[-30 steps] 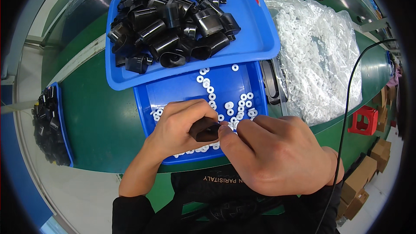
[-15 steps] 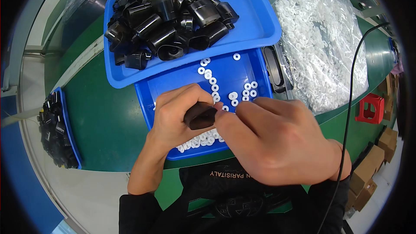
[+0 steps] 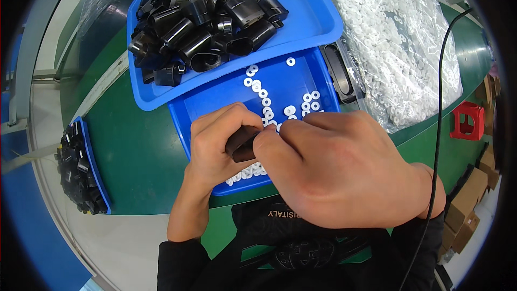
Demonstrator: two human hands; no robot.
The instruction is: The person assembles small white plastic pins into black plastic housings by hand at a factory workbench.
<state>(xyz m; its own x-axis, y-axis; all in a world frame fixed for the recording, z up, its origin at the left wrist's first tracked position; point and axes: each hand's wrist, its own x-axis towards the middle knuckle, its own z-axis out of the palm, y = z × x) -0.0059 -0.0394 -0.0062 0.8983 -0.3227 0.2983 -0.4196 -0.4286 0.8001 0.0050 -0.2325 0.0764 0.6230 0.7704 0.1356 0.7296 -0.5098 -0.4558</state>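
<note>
My left hand (image 3: 210, 143) is closed around a hollow black plastic fitting (image 3: 243, 152), its wide opening tipped toward me. Against the right edge of that opening press the thumb and curled fingers of my right hand (image 3: 344, 170). Whatever those fingertips pinch is hidden behind the thumb. Below both hands lies a blue tray (image 3: 186, 109) with small white ring washers (image 3: 263, 94), some spread in a line and others heaped along its near side.
A second blue tray (image 3: 309, 13), full of black plastic fittings (image 3: 196, 29), overlaps the far side of the washer tray. A clear bag of white washers (image 3: 393, 48) lies right, beside a black case (image 3: 339, 73). A black cable (image 3: 439, 108) hangs at the right. More black parts (image 3: 78, 167) sit far left.
My right hand has shifted slightly left and its thumb now covers more of the fitting's opening. The whole view has moved a little; my left hand keeps its hold.
</note>
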